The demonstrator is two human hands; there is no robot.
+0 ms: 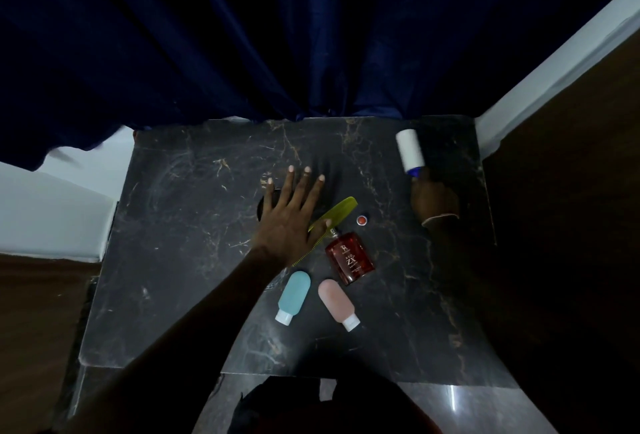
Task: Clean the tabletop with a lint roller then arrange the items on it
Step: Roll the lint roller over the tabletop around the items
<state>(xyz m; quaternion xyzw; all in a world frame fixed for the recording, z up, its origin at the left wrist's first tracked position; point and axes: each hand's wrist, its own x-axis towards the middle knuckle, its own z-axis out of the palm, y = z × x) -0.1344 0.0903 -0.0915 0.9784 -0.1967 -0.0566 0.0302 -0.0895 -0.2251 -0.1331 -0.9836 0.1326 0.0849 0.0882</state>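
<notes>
While your head camera looks down on the dark marbled counter (pixel 194 225), your left hand (pixel 289 222) lies spread flat near its middle, fingers splayed and pointing away from you, gripping nothing. Its palm covers part of a yellow-green comb (pixel 341 206), whose far end shows past your thumb side and whose toothed edge shows again below the heel of the hand. A dark round object (pixel 263 205) peeks out from under the fingers on the left; what it is cannot be told.

Your right hand (pixel 434 199) is closed around the blue handle of the lint roller (pixel 410 149), near the far right corner of the counter. The white roll points away from you and looks to sit on or just above the surface; contact cannot be told for sure.

Just beside your left thumb lies a red perfume bottle (pixel 349 257), flat on its side with its neck toward the comb. A small red cap (pixel 362 219) sits apart from it, just beyond it. Nearer to you lie two soft tubes with white caps: a blue tube (pixel 294 293) on the left and a pink tube (pixel 336 302) on the right, their caps toward you and splayed apart.

Behind the counter hangs a dark blue curtain (pixel 242 35).
</notes>
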